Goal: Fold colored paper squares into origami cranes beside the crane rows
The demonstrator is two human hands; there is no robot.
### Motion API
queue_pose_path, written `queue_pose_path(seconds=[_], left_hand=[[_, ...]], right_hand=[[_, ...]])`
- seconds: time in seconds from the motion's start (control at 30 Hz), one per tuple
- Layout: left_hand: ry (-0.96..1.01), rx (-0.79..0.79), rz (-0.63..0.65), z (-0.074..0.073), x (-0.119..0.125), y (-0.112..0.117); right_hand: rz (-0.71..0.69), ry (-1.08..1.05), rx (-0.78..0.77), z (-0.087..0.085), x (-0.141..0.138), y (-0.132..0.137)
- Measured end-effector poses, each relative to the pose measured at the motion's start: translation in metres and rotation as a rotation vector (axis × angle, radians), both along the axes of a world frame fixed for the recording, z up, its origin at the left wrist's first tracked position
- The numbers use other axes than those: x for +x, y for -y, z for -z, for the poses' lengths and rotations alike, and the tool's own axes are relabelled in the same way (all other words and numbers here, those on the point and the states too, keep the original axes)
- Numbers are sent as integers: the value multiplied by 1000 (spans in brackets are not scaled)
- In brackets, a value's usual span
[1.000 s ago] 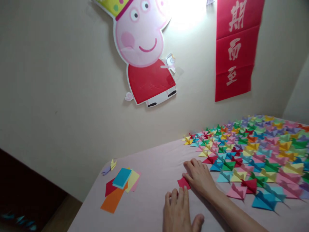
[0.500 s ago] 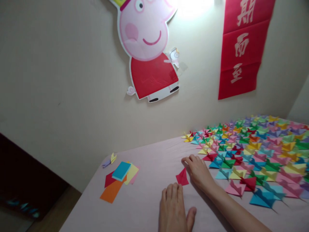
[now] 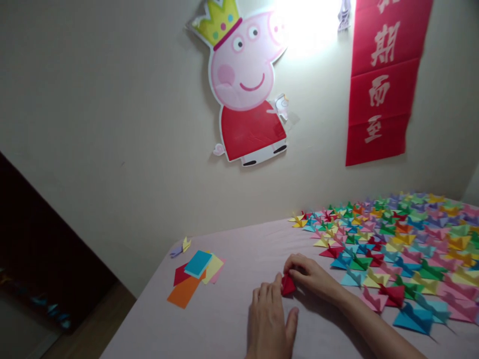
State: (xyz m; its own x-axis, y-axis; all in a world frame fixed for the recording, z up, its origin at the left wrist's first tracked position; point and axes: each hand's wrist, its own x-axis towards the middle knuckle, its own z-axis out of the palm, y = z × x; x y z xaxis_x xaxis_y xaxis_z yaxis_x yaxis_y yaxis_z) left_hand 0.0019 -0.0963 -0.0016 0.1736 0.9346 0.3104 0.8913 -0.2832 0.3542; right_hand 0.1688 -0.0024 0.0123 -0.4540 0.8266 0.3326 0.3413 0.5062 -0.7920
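Observation:
A small red piece of folded paper [image 3: 288, 285] lies on the pale pink cloth-covered surface between my hands. My right hand [image 3: 307, 273] pinches its far end, thumb and fingers bent together over the tip. Flat on the cloth, my left hand [image 3: 270, 315] has its fingers stretched forward and the thumb held apart, with the index fingertip touching the paper's left edge. Part of the folded paper is covered by the right fingers. To the right stand many rows of colourful paper cranes, among them a blue paper crane [image 3: 414, 318] at the near edge.
Loose coloured sheets, with a blue sheet [image 3: 198, 263] on top and an orange sheet [image 3: 186, 293] below, lie on the left. Beyond them are a yellow folded piece [image 3: 186, 244] and a purple one [image 3: 175, 252]. A wall with a pig cutout [image 3: 252, 132] and red banner [image 3: 385, 99] rises behind.
My right fingers have come down and closed on the red folded paper's far tip, which lay free before. My left hand stays flat. The camera view has tilted up slightly.

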Motion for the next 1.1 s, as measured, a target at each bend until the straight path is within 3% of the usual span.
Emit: queue_pose_path(seconds=[0.17, 0.23, 0.4, 0.63, 0.7, 0.8, 0.93, 1.1], left_hand=[[199, -107, -42, -8, 0, -3], [187, -107, -60, -11, -1, -4], [137, -13, -27, -20, -6, -10], [209, -73, 279, -18, -6, -27], [215, -86, 317, -17, -4, -28], [195, -81, 285, -17, -4, -25], [163, -60, 260, -17, -5, -22], [133, -30, 225, -16, -7, -24]], right_hand=[[-87, -143, -270, -5, -4, 0], [-108, -145, -296, -5, -5, -1], [-2, 100, -112, 0, -9, 0], [146, 226, 1, -13, -3, -1], [107, 257, -15, -21, 4, 3], [-35, 325, -44, -28, 14, 16], [-34, 403, -16, -24, 16, 31], [-41, 361, -51, -17, 10, 29]])
